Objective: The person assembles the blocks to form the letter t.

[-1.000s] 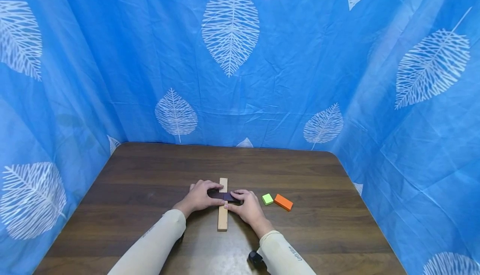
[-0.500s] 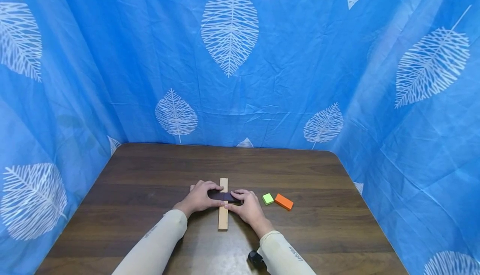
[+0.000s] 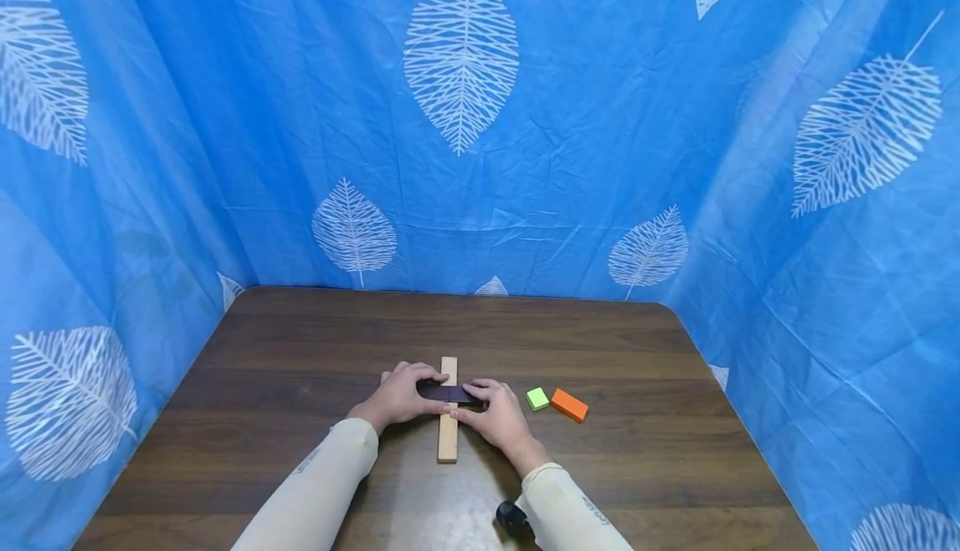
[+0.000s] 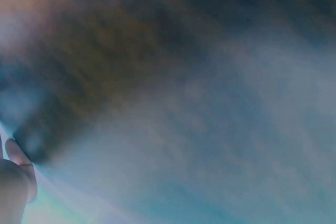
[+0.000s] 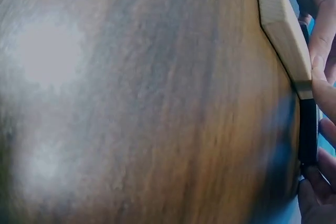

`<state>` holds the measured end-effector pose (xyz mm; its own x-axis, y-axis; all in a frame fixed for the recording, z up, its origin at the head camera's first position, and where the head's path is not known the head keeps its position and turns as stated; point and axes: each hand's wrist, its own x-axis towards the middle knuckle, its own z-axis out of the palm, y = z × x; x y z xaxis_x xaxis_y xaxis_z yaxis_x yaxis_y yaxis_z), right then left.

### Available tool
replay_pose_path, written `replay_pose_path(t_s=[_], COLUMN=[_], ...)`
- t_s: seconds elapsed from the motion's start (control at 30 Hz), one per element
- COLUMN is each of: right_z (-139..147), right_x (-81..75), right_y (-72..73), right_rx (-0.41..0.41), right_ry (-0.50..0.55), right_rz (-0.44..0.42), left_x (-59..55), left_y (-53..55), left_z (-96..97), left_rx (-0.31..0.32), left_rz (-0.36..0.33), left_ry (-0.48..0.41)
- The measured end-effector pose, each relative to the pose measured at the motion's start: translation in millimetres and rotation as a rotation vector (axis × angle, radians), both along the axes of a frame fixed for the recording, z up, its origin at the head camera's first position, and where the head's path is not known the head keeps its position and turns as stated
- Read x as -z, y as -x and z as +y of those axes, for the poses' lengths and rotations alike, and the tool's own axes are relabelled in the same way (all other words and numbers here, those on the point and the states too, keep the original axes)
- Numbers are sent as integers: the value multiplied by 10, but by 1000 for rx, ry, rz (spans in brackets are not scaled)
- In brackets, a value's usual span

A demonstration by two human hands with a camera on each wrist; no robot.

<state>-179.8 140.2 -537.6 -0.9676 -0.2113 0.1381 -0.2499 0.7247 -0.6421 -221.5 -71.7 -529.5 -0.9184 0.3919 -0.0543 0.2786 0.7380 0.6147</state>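
Two hands [image 3: 403, 395] [image 3: 501, 418] grip dark bar [image 3: 454, 395] crossing wooden strip [image 3: 447, 439]

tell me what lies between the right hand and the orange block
In the head view, a small green block lies between the right hand and the orange block, apart from the hand.

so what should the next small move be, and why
Probably ease the right hand off the dark bar while the left hand steadies it: both hands hold it at the middle of the wooden strip, and the green block and orange block lie untouched on the right.
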Motion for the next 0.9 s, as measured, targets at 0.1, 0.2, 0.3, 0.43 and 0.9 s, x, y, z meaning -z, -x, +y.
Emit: replay_pose_path(t_s=[0.1, 0.2, 0.3, 0.43, 0.9], right_z=[3, 18, 65, 176, 631], right_x=[3, 7, -12, -64, -133], right_y=[-19, -52, -80, -105, -71], right_rx=[11, 36, 62, 98, 329], right_ry=[6, 14, 5, 15, 68], right_rz=[15, 65, 116, 132, 50], left_x=[-3, -5, -1, 0, -13], left_y=[-2, -16, -31, -40, -18], left_z=[4, 9, 13, 19, -9], left_rx=[-1, -1, 1, 3, -6], left_rz=[8, 6, -7, -13, -26], left_ry=[7, 8, 5, -7, -23])
